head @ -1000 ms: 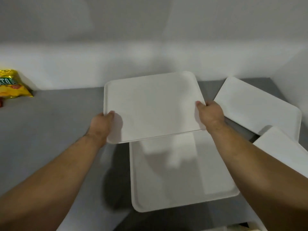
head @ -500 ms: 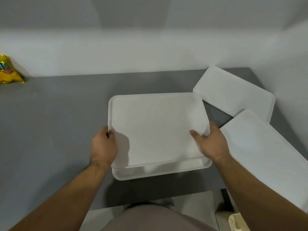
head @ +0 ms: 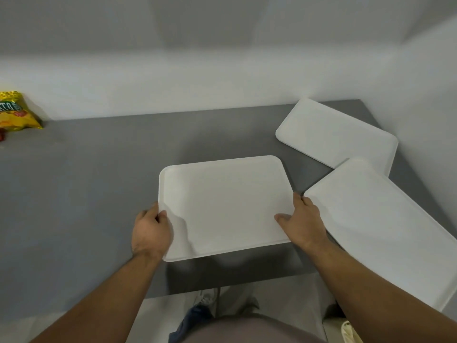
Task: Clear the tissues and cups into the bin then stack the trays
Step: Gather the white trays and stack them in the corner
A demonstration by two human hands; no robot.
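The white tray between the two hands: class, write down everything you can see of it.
The white rectangular tray between the hands looks like smooth plastic, with rounded corners and a low raised rim. It is empty and lies flat near the front edge of the grey table. The left hand grips its left edge and the right hand its right edge, thumbs on top. Whether another tray lies beneath cannot be told.
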